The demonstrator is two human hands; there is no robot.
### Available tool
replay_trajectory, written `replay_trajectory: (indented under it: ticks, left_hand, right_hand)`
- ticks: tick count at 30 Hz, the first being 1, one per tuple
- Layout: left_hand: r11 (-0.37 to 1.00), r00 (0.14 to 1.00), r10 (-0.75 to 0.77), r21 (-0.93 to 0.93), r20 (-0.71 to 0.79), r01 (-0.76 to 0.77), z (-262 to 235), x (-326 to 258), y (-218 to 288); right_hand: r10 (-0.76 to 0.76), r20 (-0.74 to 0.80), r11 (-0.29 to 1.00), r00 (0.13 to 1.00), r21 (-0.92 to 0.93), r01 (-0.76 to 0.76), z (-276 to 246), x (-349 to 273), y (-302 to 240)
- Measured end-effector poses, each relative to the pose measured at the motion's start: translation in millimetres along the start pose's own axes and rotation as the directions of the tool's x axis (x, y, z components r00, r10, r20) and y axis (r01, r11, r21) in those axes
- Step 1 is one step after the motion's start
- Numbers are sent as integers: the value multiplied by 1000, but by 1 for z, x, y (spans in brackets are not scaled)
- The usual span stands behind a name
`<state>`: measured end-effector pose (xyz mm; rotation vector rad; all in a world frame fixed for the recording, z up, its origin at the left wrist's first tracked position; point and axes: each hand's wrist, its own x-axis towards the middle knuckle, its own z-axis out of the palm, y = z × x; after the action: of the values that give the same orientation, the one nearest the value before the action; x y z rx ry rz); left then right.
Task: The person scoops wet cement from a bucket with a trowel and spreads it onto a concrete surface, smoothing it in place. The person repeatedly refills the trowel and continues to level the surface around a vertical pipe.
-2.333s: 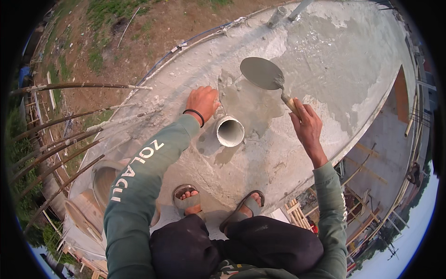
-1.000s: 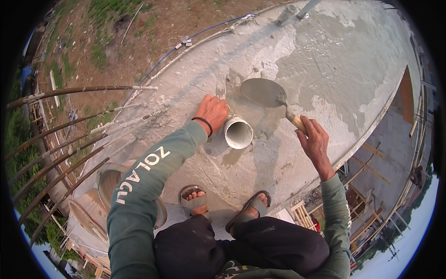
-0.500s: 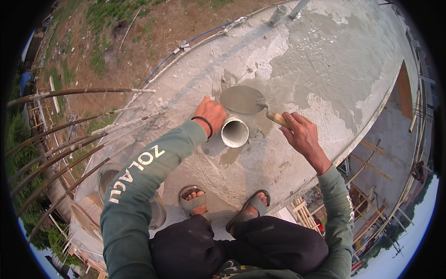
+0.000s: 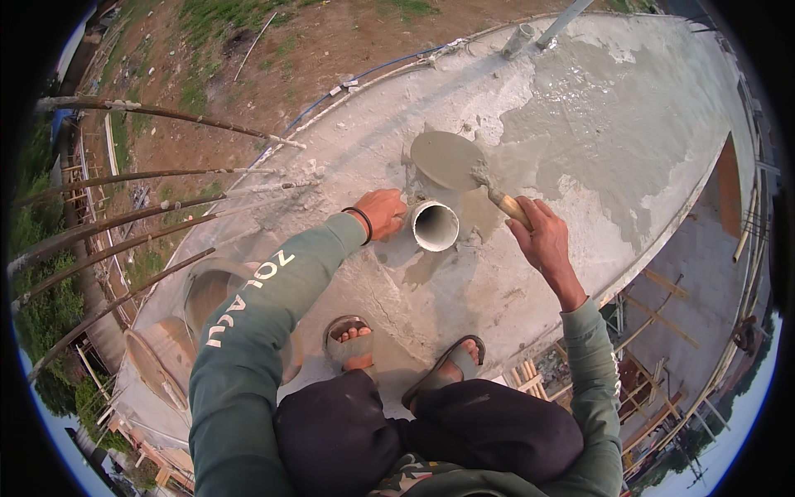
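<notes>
A wooden-handled trowel (image 4: 448, 161) with a rounded blade lies low over the wet cement, just beyond the pipe. My right hand (image 4: 543, 238) is closed around its handle. Grey cement clings where handle and blade meet. Between my hands a white pipe (image 4: 436, 225) stands up from the slab, its round mouth facing me. My left hand (image 4: 384, 214) is just left of the pipe with its fingers curled; their undersides are hidden, so I cannot tell if they hold anything. Whether the blade touches the cement is unclear.
Rusty rebar rods (image 4: 199, 120) jut across the left side. Two round tubs (image 4: 156, 359) stand by my left arm. A shorter pipe stub (image 4: 518, 40) and a post (image 4: 565, 23) rise at the far edge. Wet cement (image 4: 613, 108) covers the far right slab; its right edge drops off.
My left hand has come nearer to me, from the pipe's far left to its left side. The trowel has turned slightly, still in my right hand. The whole view has shifted a little.
</notes>
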<state>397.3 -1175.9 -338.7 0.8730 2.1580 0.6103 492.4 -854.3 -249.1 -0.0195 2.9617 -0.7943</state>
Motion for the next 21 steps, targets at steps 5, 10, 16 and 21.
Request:
replay_trajectory:
  ticks: [5,10,16,21]
  left_hand:
    - [466,980,-193,-884,-55,42,8,16,-16]
    - [10,913,-407,-1000,-1,4,39,35,1]
    - [165,747,-659,-986,-89,29,54,46,13]
    - [196,683,-710,-980,-170,-40,65,35,22]
  right_hand:
    - [300,-33,924,953,257,-282,12,-40,5]
    - [542,63,691,838,535,-487,21,-75,3]
    - [579,111,598,808,616,-513,27,-97,0]
    - [595,137,481,792,729,-487,29,-105,-1]
